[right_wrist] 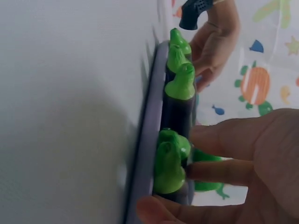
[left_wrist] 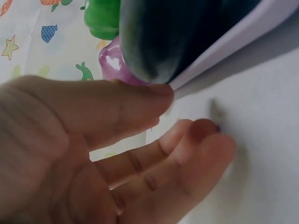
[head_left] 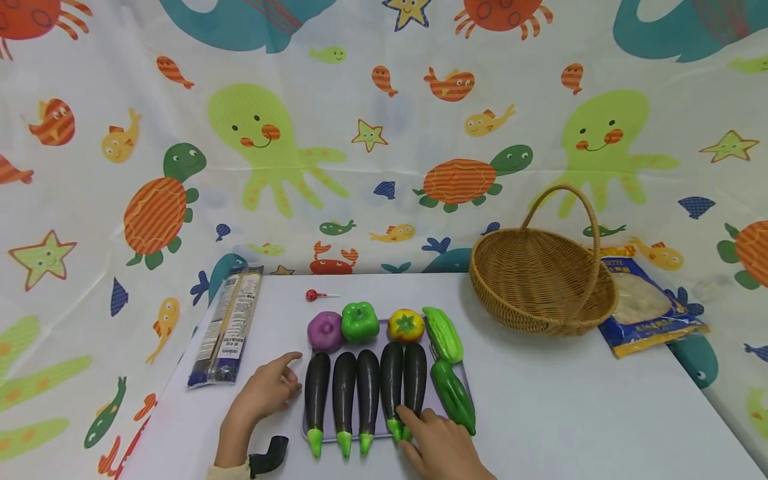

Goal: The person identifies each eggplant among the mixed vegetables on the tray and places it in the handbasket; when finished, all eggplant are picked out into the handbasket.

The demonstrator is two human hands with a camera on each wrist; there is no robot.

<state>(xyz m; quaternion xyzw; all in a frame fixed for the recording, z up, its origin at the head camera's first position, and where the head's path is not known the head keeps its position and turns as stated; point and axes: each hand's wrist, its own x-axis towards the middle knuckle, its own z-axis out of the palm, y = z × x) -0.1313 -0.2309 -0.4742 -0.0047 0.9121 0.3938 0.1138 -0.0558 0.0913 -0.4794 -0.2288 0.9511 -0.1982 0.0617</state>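
Note:
Several dark eggplants (head_left: 345,400) with green stem ends lie side by side on a lilac tray (head_left: 384,437). My right hand (head_left: 447,447) reaches over the two rightmost ones. Its fairly straight, spread fingers touch them near the stem ends (right_wrist: 169,168). Beside the tray's left edge my left hand (head_left: 264,390) hovers with loosely bent fingers and holds nothing; in the left wrist view a gap shows between thumb and fingers (left_wrist: 182,172). Along the tray's far side sit a purple onion (head_left: 325,332), a green bell pepper (head_left: 360,323) and a yellow round fruit (head_left: 406,325).
On the tray's right lie a bumpy light-green gourd (head_left: 444,335) and a dark green pepper (head_left: 454,398). A wicker basket (head_left: 540,280) stands back right, by a blue-yellow bag (head_left: 648,303). Back left are a long noodle packet (head_left: 227,327) and a red lollipop (head_left: 311,295).

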